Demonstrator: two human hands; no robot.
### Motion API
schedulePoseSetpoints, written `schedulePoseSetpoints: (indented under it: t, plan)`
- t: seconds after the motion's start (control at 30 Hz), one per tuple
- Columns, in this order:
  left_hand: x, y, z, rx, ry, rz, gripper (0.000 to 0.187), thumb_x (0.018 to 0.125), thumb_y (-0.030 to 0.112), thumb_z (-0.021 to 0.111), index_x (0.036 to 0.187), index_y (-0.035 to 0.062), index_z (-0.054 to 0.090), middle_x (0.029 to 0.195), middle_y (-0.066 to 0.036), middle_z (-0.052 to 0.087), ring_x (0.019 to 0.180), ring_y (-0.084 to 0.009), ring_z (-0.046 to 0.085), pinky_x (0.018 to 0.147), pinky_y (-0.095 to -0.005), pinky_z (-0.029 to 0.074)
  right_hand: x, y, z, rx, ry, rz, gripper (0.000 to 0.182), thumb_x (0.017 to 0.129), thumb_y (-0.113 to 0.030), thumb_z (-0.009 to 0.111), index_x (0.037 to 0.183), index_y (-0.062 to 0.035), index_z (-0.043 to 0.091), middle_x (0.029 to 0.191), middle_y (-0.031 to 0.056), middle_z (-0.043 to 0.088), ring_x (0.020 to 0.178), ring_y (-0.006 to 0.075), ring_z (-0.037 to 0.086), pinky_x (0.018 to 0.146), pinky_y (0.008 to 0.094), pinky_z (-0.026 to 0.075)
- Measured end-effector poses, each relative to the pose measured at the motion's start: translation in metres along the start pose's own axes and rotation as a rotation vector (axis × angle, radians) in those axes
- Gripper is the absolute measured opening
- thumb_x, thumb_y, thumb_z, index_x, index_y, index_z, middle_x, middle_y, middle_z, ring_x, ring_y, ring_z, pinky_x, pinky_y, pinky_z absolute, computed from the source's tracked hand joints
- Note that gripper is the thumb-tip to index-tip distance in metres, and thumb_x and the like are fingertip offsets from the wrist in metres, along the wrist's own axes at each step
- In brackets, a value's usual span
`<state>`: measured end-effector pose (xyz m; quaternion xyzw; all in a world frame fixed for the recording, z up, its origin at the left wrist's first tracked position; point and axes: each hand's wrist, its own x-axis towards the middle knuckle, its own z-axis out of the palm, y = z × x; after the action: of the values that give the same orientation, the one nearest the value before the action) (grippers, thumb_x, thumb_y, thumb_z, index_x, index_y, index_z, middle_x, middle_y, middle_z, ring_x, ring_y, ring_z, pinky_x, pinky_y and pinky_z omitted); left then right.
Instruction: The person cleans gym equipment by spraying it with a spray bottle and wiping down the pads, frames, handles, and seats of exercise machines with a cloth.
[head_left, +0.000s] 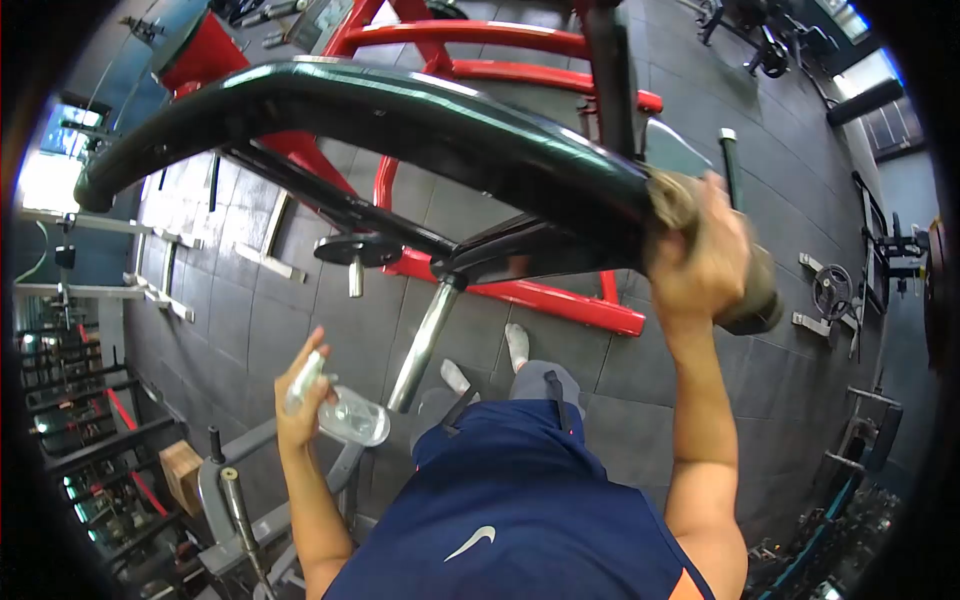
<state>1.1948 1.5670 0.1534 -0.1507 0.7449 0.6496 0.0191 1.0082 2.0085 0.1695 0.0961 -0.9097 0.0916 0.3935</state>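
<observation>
My left hand (297,398) grips a clear spray bottle (352,416) by its neck and white spray head, with the bottle's base tilted to the right. Across the upper middle runs a thick black machine arm (430,105), curved at its left end. At its right end my right hand (708,262), smeared a little by motion, presses a brownish cloth (676,198) on the arm near the handle end. Some of the cloth is hidden under the fingers. A chrome weight peg (428,345) sticks down from the arm, to the right of the bottle.
Red frame tubes (560,304) of the machine stand beyond the black arm. A round black disc (357,249) with a short chrome pin hangs under it. Grey metal frames (245,540) and a wooden block (183,475) lie at lower left. Racks line both sides.
</observation>
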Motion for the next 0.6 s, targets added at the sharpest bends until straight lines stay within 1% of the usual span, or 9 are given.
schedulePoseSetpoints:
  t: [0.03, 0.1, 0.3, 0.4, 0.43, 0.47, 0.5, 0.53, 0.6]
  plan:
    - [-0.017, -0.015, -0.012, -0.010, 0.043, -0.085, 0.057, 0.085, 0.021, 0.069, 0.131, -0.0109, 0.054, 0.135, -0.019, 0.057, 0.063, -0.0083, 0.056, 0.059, -0.0228, 0.047, -0.013, -0.007, -0.001, -0.083, 0.059, -0.020, 0.054, 0.095, -0.044, 0.051, 0.129, -0.0024, 0.060, 0.135, 0.0187, 0.058, 0.119, 0.0349, 0.058, 0.104, 0.0482, 0.039]
    - [-0.040, -0.040, -0.032, 0.011, 0.069, -0.165, 0.052, 0.085, 0.020, 0.069, 0.127, -0.0093, 0.058, 0.131, -0.018, 0.060, 0.062, -0.0086, 0.056, 0.060, -0.0230, 0.047, -0.057, -0.035, 0.017, -0.180, 0.065, -0.115, 0.048, 0.094, -0.036, 0.053, 0.127, -0.0021, 0.060, 0.129, 0.0183, 0.060, 0.118, 0.0362, 0.057, 0.104, 0.0477, 0.038]
    - [-0.028, -0.078, -0.084, -0.180, -0.078, -0.342, 0.047, 0.088, 0.019, 0.068, 0.124, -0.0101, 0.057, 0.117, -0.018, 0.065, 0.063, -0.0088, 0.057, 0.060, -0.0240, 0.047, -0.110, -0.138, 0.134, -0.122, -0.696, -0.461, 0.034, 0.092, -0.022, 0.052, 0.116, 0.0007, 0.059, 0.107, 0.0221, 0.064, 0.104, 0.0357, 0.061, 0.093, 0.0466, 0.044]
    - [-0.006, -0.084, -0.100, -0.178, -0.192, -0.340, 0.051, 0.088, 0.020, 0.069, 0.125, -0.0113, 0.055, 0.115, -0.020, 0.066, 0.064, -0.0090, 0.058, 0.061, -0.0250, 0.049, -0.107, -0.198, 0.214, -0.187, -1.046, -0.377, 0.027, 0.091, -0.015, 0.052, 0.110, 0.0021, 0.059, 0.095, 0.0240, 0.065, 0.098, 0.0354, 0.063, 0.088, 0.0460, 0.047]
    - [-0.003, -0.088, -0.109, -0.162, -0.202, -0.336, 0.049, 0.088, 0.019, 0.068, 0.124, -0.0108, 0.056, 0.114, -0.019, 0.066, 0.064, -0.0090, 0.058, 0.062, -0.0248, 0.049, -0.110, -0.215, 0.240, -0.145, -1.058, -0.252, 0.025, 0.090, -0.013, 0.051, 0.108, 0.0026, 0.059, 0.092, 0.0247, 0.066, 0.095, 0.0354, 0.064, 0.086, 0.0459, 0.048]
    - [0.001, -0.092, -0.121, -0.141, -0.215, -0.326, 0.048, 0.087, 0.018, 0.068, 0.124, -0.0104, 0.057, 0.113, -0.018, 0.067, 0.065, -0.0091, 0.057, 0.062, -0.0247, 0.049, -0.128, -0.227, 0.258, 0.063, -0.899, -0.009, 0.028, 0.091, -0.013, 0.052, 0.111, 0.0063, 0.056, 0.095, 0.0269, 0.064, 0.097, 0.0383, 0.062, 0.088, 0.0465, 0.047]
    - [0.003, -0.097, -0.135, -0.117, -0.229, -0.324, 0.047, 0.086, 0.017, 0.067, 0.123, -0.0099, 0.058, 0.112, -0.017, 0.068, 0.065, -0.0092, 0.057, 0.062, -0.0245, 0.048, -0.147, -0.239, 0.275, 0.304, -0.696, 0.188, 0.032, 0.092, -0.013, 0.052, 0.114, 0.0100, 0.054, 0.098, 0.0292, 0.063, 0.099, 0.0412, 0.061, 0.091, 0.0472, 0.045]
    - [0.002, -0.103, -0.148, -0.113, -0.203, -0.343, 0.045, 0.086, 0.015, 0.066, 0.123, -0.0098, 0.058, 0.112, -0.017, 0.068, 0.065, -0.0094, 0.057, 0.063, -0.0244, 0.049, -0.172, -0.261, 0.277, 0.621, -0.403, 0.460, 0.043, 0.093, -0.014, 0.054, 0.126, 0.0130, 0.048, 0.114, 0.0329, 0.059, 0.109, 0.0464, 0.056, 0.098, 0.0485, 0.042]
    - [-0.002, -0.116, -0.170, -0.097, -0.191, -0.358, 0.046, 0.086, 0.015, 0.066, 0.124, -0.0098, 0.057, 0.112, -0.017, 0.068, 0.065, -0.0096, 0.058, 0.063, -0.0245, 0.049, -0.194, -0.279, 0.239, 0.830, -0.344, 0.569, 0.054, 0.096, -0.019, 0.053, 0.141, 0.0069, 0.040, 0.132, 0.0328, 0.051, 0.122, 0.0476, 0.049, 0.104, 0.0460, 0.038]
